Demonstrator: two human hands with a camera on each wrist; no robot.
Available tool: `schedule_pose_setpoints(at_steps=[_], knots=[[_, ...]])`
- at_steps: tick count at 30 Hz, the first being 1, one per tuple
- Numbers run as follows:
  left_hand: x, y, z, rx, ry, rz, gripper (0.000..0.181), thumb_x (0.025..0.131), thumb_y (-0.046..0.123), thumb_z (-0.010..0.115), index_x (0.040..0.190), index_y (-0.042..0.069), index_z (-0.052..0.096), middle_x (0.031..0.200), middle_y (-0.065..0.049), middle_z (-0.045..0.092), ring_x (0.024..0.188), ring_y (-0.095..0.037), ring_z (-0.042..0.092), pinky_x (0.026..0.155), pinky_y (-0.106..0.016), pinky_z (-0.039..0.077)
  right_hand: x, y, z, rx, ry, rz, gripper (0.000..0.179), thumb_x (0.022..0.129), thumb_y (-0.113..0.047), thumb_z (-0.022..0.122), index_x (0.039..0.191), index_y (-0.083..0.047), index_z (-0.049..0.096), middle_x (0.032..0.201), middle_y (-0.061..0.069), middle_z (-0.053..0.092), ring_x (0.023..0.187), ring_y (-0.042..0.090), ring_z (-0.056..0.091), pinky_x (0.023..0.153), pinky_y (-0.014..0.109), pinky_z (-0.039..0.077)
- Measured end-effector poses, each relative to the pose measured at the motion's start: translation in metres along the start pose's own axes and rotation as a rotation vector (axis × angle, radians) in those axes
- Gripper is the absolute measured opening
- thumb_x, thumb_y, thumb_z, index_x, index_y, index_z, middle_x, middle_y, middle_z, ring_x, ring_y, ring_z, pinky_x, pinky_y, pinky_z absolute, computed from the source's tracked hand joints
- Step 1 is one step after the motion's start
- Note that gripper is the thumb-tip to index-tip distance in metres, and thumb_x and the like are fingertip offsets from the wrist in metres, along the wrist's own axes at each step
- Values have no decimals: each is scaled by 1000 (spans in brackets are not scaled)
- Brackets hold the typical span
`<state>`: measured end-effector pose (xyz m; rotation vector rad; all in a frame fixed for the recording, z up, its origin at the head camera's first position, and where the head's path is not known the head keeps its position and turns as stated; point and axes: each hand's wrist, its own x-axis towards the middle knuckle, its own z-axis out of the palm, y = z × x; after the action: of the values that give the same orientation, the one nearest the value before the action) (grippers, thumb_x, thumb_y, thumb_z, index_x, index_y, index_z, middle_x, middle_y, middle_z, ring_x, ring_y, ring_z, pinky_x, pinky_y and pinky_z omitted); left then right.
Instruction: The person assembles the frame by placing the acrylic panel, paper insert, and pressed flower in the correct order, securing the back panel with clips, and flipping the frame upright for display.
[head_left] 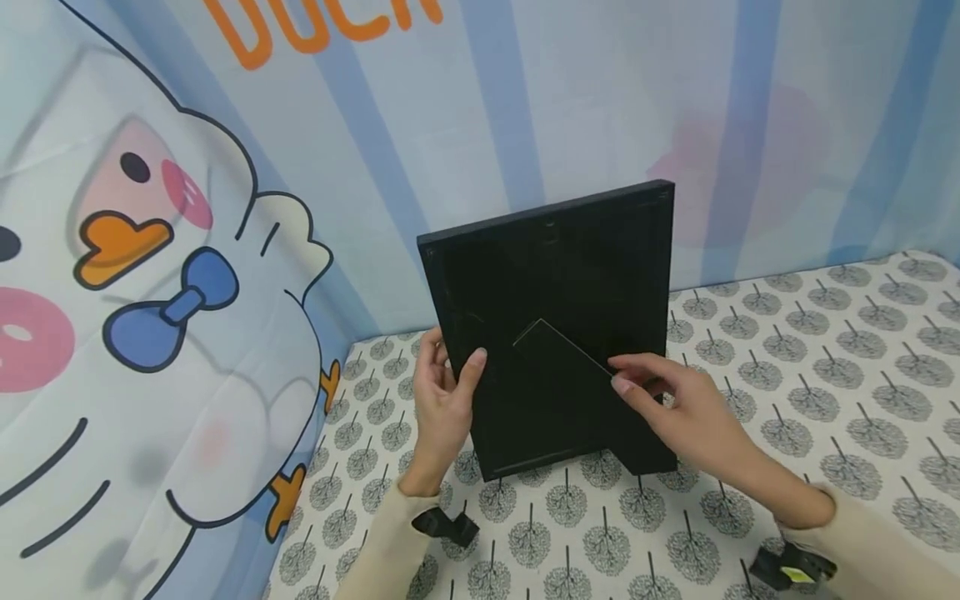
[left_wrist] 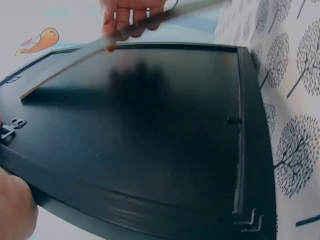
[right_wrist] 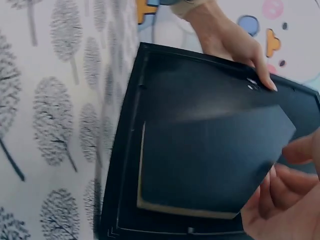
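A black picture frame [head_left: 480, 283] stands upright on the cloth, its back towards me and leaning a little. My left hand [head_left: 442, 408] grips its left edge, thumb on the back and the other fingers partly hidden behind. With thumb and fingers, my right hand [head_left: 690, 408] pinches the right edge of the black easel stand [head_left: 585, 400]. In the right wrist view the stand [right_wrist: 210, 160] is tilted away from the backing, and its lower edge looks pale. Small metal clips [left_wrist: 12, 127] show on the backing in the left wrist view.
A white tablecloth [head_left: 787, 375] printed with grey trees covers the table. Behind it hangs a blue striped backdrop [head_left: 600, 108], and a cartoon duck sheet [head_left: 225, 333] rises close on the left. Each wrist wears a black strap [head_left: 446, 527].
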<state>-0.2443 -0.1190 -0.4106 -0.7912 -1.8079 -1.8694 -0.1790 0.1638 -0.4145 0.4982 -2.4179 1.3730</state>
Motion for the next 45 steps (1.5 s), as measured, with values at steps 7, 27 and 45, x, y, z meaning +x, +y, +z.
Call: schedule_pose_setpoints(at_steps=[7, 27, 45], knots=[[-2, 5, 7, 113, 36, 149, 45, 103, -1, 62, 144, -5, 44, 128, 2, 65, 100, -4, 67, 82, -16, 57, 5, 0, -17, 75, -95, 47, 13, 104, -22, 68, 111, -21, 80, 105, -3, 79, 95, 0, 72, 81, 20, 59], [-11, -16, 13, 373, -1, 614, 30, 101, 11, 71, 113, -11, 55, 76, -13, 64, 51, -14, 51, 44, -27, 41, 9, 28, -29, -42, -207, -25, 14, 100, -15, 73, 109, -17, 83, 102, -4, 82, 87, -3, 69, 76, 22, 59], [-14, -26, 10, 264, -108, 716, 28, 99, 6, 71, 110, -14, 54, 97, -26, 71, 84, -31, 72, 77, -29, 64, 8, 33, -35, 4, -428, -4, 8, 98, -21, 76, 100, -25, 83, 93, -11, 79, 72, 0, 63, 63, 24, 55]])
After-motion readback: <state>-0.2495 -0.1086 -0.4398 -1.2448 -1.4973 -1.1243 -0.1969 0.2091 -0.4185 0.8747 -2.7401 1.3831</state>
